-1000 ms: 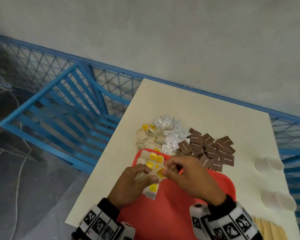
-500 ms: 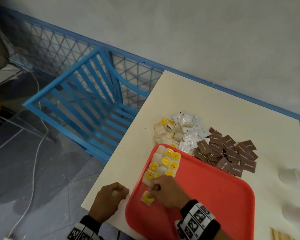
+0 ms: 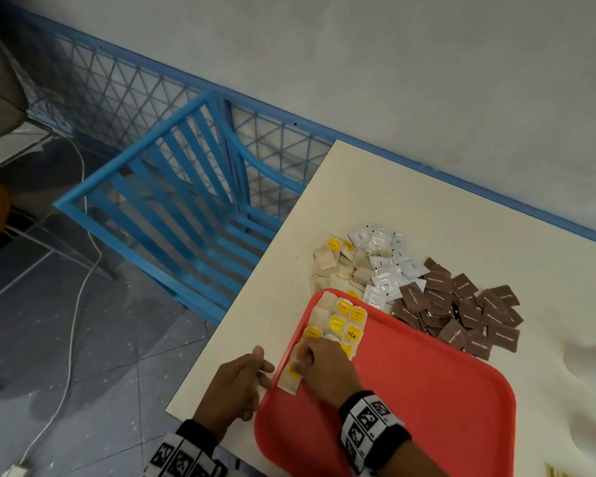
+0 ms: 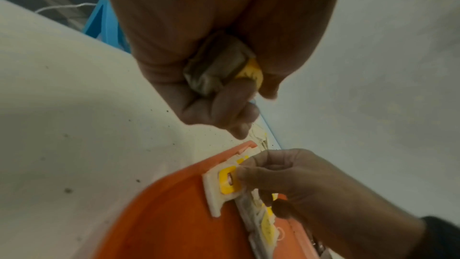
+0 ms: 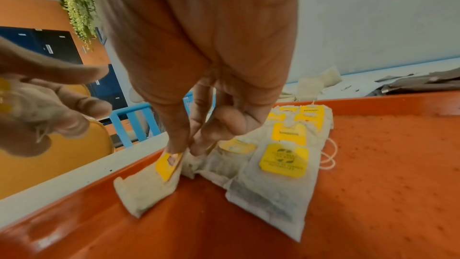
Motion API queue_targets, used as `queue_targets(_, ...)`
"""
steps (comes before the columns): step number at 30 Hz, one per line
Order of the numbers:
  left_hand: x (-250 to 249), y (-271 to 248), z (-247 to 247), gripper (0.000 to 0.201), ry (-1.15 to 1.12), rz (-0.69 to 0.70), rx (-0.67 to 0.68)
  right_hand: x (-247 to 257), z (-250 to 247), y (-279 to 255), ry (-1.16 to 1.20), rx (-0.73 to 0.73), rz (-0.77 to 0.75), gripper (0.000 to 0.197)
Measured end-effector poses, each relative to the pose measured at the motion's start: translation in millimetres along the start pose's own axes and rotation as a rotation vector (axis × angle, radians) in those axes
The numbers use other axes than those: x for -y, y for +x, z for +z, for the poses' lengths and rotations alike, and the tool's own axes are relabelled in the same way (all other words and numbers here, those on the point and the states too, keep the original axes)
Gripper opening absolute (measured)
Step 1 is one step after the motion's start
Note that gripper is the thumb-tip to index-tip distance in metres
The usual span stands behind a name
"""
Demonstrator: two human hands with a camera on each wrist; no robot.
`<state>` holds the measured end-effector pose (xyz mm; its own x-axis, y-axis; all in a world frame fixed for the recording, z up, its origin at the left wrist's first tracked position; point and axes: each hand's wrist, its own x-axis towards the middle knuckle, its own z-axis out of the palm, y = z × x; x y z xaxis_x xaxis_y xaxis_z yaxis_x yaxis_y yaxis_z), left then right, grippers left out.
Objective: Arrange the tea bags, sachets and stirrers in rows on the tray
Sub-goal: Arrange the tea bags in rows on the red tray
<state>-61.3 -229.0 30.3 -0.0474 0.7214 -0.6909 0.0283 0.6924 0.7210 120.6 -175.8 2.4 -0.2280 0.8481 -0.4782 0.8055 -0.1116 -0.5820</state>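
Note:
A red tray (image 3: 427, 401) lies on the cream table (image 3: 410, 208). Tea bags with yellow tags (image 3: 341, 321) sit in rows in its far left corner. My right hand (image 3: 300, 364) pinches one tea bag (image 5: 149, 184) by its top at the near end of the left row; the bag leans on the tray's left rim. My left hand (image 3: 262, 370) rests on the table just left of the tray, fingers curled round a few more tea bags (image 4: 219, 70). Beyond the tray lie piles of loose tea bags (image 3: 334, 266), white sachets (image 3: 382, 263) and brown sachets (image 3: 461, 311).
A blue slatted frame (image 3: 172, 208) and a mesh rail stand beyond the table's left edge, with a white cable on the floor. Blurred white cups (image 3: 592, 363) sit at the far right. Wooden stirrers (image 3: 558, 471) show at the bottom right corner.
My hands came apart over the tray. The right took one tea bag down to the left row's near end. The left moved off the tray onto the table.

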Motion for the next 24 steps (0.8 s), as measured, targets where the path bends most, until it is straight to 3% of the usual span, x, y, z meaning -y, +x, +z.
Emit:
queue_targets(4, -8, 4, 6, 0.072, -0.382, -0.181, 0.101, 10, -23, -20, 0.033, -0.109, -0.129, 0.013)
queue_targets(7, -18, 10, 18, 0.074, -0.525, -0.181, 0.216, 24, -49, -46, 0.122, -0.127, -0.315, 0.007)
queue_targets(10, -38, 6, 41, 0.074, -0.597, -0.185, 0.332, 38, -67, -70, 0.095, -0.083, -0.436, 0.023)
queue_targets(14, -50, -1, 67, 0.083, -0.524, -0.139, 0.419, 30, -70, -84, -0.081, -0.128, -0.39, 0.049)
queue_targets(16, -49, -1, 78, 0.076, -0.467, -0.121, 0.365, 24, -76, -86, -0.018, -0.127, -0.343, 0.052)
queue_targets(20, -45, -4, 92, 0.07, -0.264, -0.001, 0.333, 16, -94, -92, 0.152, -0.125, -0.356, 0.027)
queue_targets(24, -54, -11, 103, 0.066, -0.235, 0.026, 0.34, 7, -95, -101, 0.174, -0.217, -0.353, 0.01)
